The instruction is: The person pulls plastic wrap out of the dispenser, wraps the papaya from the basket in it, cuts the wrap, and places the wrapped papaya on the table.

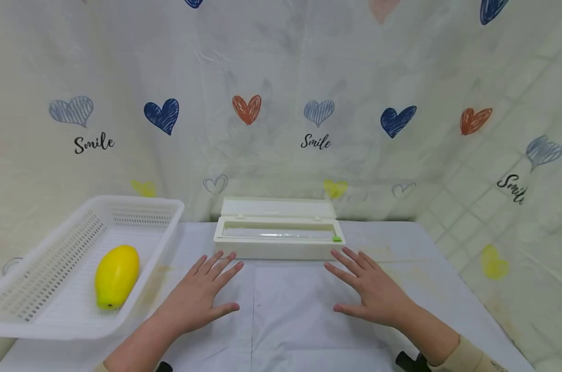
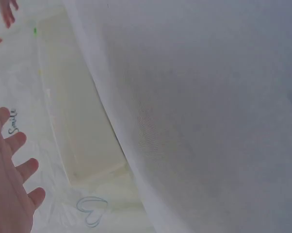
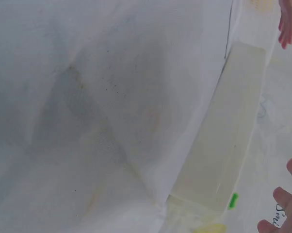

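Note:
My left hand (image 1: 200, 297) is held over the white-covered table with fingers spread, nothing in its grasp. Mirroring it, my right hand (image 1: 374, 292) also has spread fingers and holds nothing. Just beyond the fingertips of both hands stands a long white plastic wrap dispenser (image 1: 281, 250), its lid (image 1: 278, 207) raised at the back. A roll of clear film (image 1: 271, 233) lies inside, and a small green slider (image 1: 337, 239) sits at the right end of its front edge. The wrist views show the dispenser's plain front face (image 2: 83, 107) beside the fingers.
On the left is a white perforated basket (image 1: 152, 266) holding a yellow, mango-like fruit (image 1: 117, 276). A curtain (image 1: 281, 67) printed with hearts and "Smile" hangs behind the table (image 1: 290, 310) and along its right side.

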`<state>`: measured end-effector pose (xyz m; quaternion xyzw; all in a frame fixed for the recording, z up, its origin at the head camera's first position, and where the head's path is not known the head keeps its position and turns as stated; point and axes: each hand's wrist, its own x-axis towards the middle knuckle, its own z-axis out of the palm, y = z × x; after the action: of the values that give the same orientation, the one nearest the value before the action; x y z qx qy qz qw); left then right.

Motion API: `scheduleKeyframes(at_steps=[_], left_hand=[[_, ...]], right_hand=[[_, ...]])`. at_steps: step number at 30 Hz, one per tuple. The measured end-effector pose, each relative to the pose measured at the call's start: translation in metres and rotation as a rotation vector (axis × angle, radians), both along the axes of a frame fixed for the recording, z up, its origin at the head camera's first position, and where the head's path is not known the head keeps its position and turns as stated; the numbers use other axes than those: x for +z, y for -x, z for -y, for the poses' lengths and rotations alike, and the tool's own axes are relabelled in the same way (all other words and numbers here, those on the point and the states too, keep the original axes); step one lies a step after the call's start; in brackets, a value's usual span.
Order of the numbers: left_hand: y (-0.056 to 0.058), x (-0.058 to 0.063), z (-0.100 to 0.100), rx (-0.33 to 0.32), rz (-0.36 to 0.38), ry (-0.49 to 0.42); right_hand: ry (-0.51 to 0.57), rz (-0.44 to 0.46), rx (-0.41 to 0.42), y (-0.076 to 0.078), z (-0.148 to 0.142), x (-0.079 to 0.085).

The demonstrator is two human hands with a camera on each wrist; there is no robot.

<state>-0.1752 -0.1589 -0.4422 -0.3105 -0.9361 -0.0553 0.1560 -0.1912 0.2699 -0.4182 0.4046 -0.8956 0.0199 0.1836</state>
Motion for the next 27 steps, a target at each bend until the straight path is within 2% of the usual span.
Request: scheduleKeyframes(at_steps=[3, 7, 13, 17, 22, 27], left_hand=[[0.004, 0.001, 0.000, 0.018, 0.004, -0.016], [0.011, 0.008, 0.002, 0.061, 0.035, -0.070], [0.023, 0.022, 0.001, 0.126, 0.126, -0.149], [0.032, 0.028, 0.000, 0.147, 0.160, -0.179], [0.043, 0.033, -0.006, 0.165, 0.200, -0.186], [0.055, 0.036, -0.013, 0.150, 0.211, -0.201]], right_hand=[[0.036, 0.040, 0.025, 0.002, -0.001, 0.001], [0.103, 0.149, 0.026, 0.009, -0.002, 0.006], [0.171, 0.405, -0.089, 0.023, -0.002, 0.020], [0.217, 0.529, -0.140, 0.038, -0.002, 0.026], [0.269, 0.604, -0.148, 0.059, -0.003, 0.030], [0.300, 0.634, -0.142, 0.077, -0.008, 0.034]])
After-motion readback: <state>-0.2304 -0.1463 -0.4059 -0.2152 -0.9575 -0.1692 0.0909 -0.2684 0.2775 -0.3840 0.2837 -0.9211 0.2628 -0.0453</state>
